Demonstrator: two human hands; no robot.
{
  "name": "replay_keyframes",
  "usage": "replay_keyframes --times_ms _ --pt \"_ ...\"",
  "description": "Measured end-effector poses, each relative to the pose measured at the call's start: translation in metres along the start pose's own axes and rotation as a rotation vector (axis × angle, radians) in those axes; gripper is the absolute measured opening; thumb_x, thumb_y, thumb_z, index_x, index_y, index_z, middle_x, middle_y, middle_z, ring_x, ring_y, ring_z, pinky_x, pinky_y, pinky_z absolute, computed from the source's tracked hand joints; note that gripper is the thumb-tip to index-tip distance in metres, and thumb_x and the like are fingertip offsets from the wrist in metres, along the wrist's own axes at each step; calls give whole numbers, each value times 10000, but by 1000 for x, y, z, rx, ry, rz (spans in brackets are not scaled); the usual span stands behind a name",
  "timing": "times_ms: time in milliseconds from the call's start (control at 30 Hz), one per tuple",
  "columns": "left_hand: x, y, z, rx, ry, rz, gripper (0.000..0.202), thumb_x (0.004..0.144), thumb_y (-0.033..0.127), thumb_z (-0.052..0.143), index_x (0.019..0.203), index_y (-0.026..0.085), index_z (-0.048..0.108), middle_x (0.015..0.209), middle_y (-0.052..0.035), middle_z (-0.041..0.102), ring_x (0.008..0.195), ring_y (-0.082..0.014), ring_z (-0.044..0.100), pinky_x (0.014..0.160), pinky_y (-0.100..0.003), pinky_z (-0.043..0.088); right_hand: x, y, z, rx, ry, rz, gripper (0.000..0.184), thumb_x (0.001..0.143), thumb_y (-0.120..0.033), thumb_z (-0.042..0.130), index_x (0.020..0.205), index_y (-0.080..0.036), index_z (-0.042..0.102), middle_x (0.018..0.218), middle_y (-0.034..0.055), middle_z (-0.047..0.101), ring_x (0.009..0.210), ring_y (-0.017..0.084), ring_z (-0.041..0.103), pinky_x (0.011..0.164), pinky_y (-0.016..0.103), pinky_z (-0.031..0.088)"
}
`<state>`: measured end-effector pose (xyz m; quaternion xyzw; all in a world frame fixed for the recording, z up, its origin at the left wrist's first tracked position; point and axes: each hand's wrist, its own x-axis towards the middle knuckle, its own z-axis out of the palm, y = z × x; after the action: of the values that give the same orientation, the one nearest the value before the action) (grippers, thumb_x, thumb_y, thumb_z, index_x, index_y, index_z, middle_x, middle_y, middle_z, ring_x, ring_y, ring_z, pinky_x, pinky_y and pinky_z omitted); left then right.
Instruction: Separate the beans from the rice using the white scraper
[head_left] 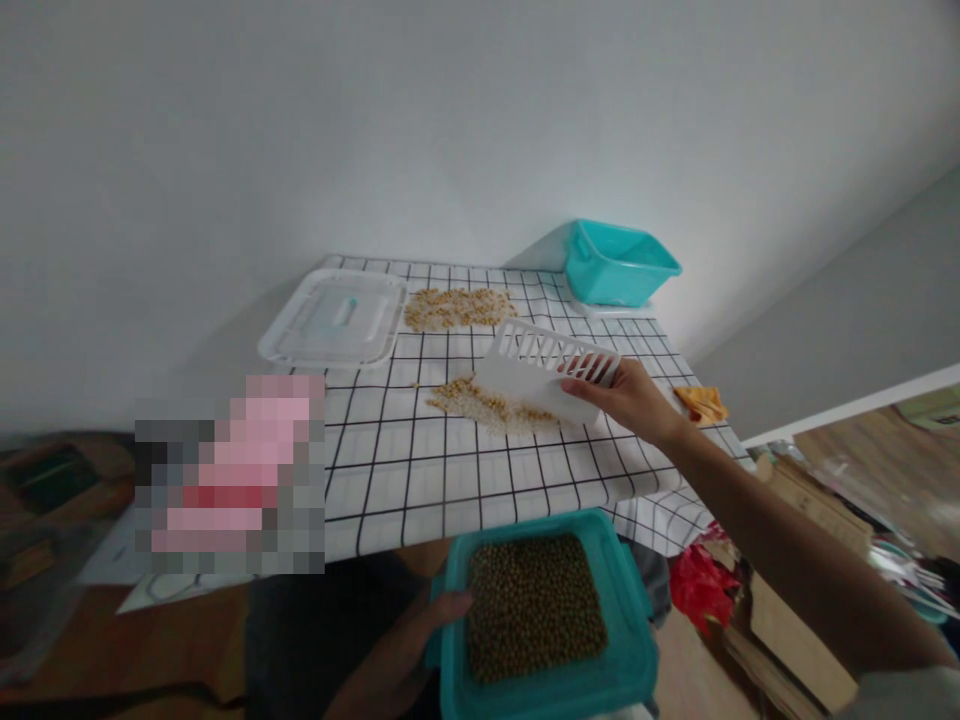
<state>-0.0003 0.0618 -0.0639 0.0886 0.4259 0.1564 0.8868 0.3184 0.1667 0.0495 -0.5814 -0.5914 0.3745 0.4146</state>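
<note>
My left hand (405,645) grips the left rim of a teal container (634,660), with its thumb over the edge. Small round brown-green beans (536,605) lie inside it, and it is held low before the table's front edge. Over the table, my right hand (619,395) is closed on a white slotted plastic piece (536,370), tilted with its row of slots upward. Its lower edge is at a loose pile of yellow kernels and pale grains (487,405), partly covering it. Whether that edge touches the cloth I cannot tell.
A second grain pile (457,308) lies farther back, beside a clear plastic lid (337,315). At the back right stands a teal bin (619,265). An orange cloth (701,403) lies at the right edge of the checked tablecloth (405,490). A blurred pink item (247,450) is at left.
</note>
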Motion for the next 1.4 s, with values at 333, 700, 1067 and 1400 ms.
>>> replay_keyframes --times_ms 333,700,1067,1400 --pt "-2 11 12 57 61 10 628 782 230 624 1369 137 420 1004 -124 755 970 -306 688 935 -459 486 -23 -17 1 -267 -14 -53 298 828 -422 598 1033 -230 696 855 -5 708 716 146 628 610 274 495" --pt "-18 25 -11 112 171 31 590 785 272 630 1331 119 467 884 -115 776 897 -316 711 862 -458 527 -44 -28 22 -229 -23 -125 262 830 -393 612 1020 -230 690 924 3 726 806 176 673 713 288 542" --pt "-32 39 -21 124 208 44 518 745 272 685 1227 118 571 910 -93 775 946 -294 698 873 -379 525 -69 -30 60 -206 -236 -199 254 852 -286 590 1092 -311 668 1037 -24 713 913 162 674 784 288 562" --pt "-23 35 -22 116 133 52 509 778 265 652 1255 132 538 892 -89 774 935 -293 701 858 -407 523 -82 -27 34 -328 -119 -226 269 827 -228 626 1078 -316 670 1015 -18 719 893 167 682 785 298 572"
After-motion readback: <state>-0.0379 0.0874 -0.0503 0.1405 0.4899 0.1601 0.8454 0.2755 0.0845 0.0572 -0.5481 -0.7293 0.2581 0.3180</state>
